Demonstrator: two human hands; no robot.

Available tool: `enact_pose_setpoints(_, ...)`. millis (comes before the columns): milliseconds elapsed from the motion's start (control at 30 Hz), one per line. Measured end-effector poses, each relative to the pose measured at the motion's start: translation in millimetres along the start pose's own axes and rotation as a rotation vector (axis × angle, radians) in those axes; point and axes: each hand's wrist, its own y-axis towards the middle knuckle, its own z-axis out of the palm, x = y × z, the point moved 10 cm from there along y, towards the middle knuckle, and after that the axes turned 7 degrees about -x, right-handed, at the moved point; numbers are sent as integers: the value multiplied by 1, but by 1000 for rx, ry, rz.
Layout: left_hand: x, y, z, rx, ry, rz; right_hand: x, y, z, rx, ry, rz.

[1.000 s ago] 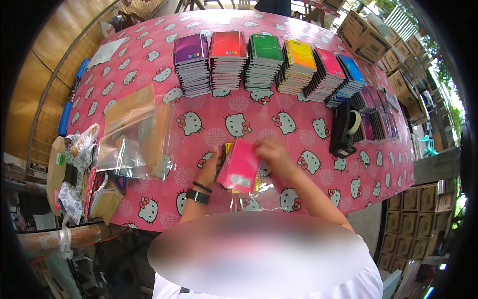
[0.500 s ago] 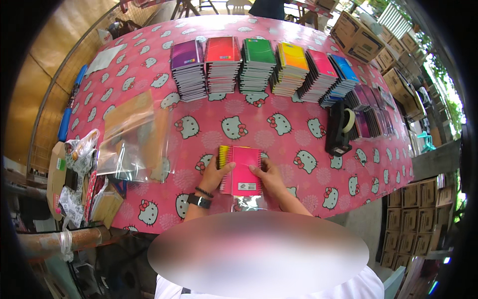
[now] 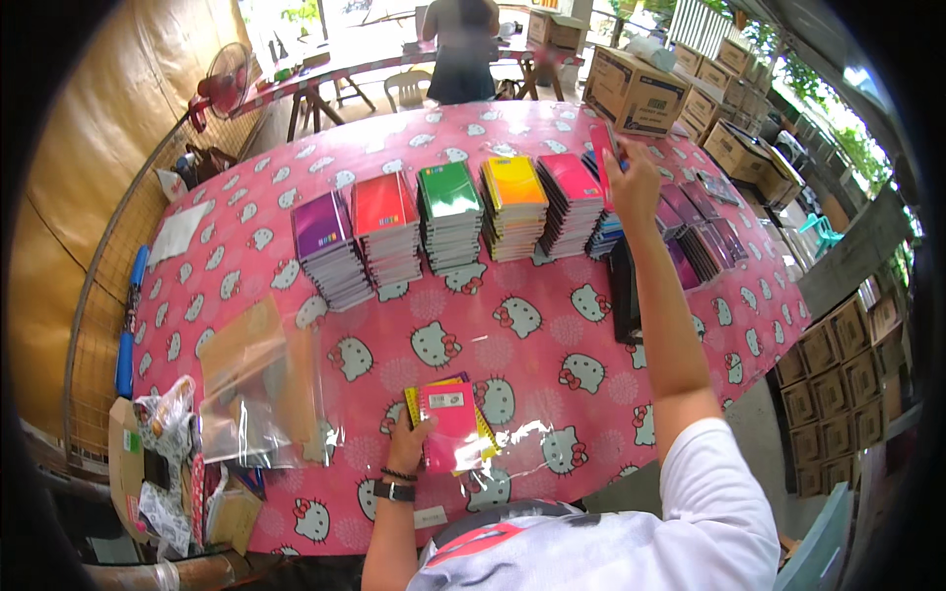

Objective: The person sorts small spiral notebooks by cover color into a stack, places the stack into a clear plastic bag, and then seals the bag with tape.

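The left hand (image 3: 406,445) grasps the left edge of a small fanned set of notebooks near the person's body, its thumb over the pink notebook (image 3: 453,443) on top. This one lies face down, a white label toward its far end, and the yellow notebook (image 3: 487,433) beneath it pokes out at both sides, with a sliver of purple at the far edge. Whether the set rests on the tabletop (image 3: 532,364) or is slightly lifted, I cannot tell. The right hand (image 3: 636,182) is stretched out to the far right, thumb and fingers pinching a narrow pink piece (image 3: 602,148) that stands tilted above the blue pile (image 3: 604,236); it looks like a notebook seen nearly edge-on. Left of the blue pile, a row of notebook piles runs across the tabletop: the purple pile (image 3: 321,229), the red pile (image 3: 384,205), the green pile (image 3: 449,199), the yellow pile (image 3: 514,189) and the pink pile (image 3: 572,183). The black tape dispenser (image 3: 624,295) is partly hidden by the right forearm, and more purple notebooks (image 3: 705,248) lie in clusters to its right. Clear bags (image 3: 261,394) with brown sheets lie to the left, well apart from the left hand. A carton (image 3: 636,91) sits at the far right corner, and beyond the tabletop another person (image 3: 461,49) stands near a second table (image 3: 345,69).
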Motion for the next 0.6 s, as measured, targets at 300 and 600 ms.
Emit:
enact_pose_setpoints(300, 13, 3, -9, -25, 49, -3, -115, -52, 119, 623, -165, -58)
enact_pose_setpoints(600, 2, -4, -7, -40, -20, -30, -199, -48, 80, 465, -373, 374)
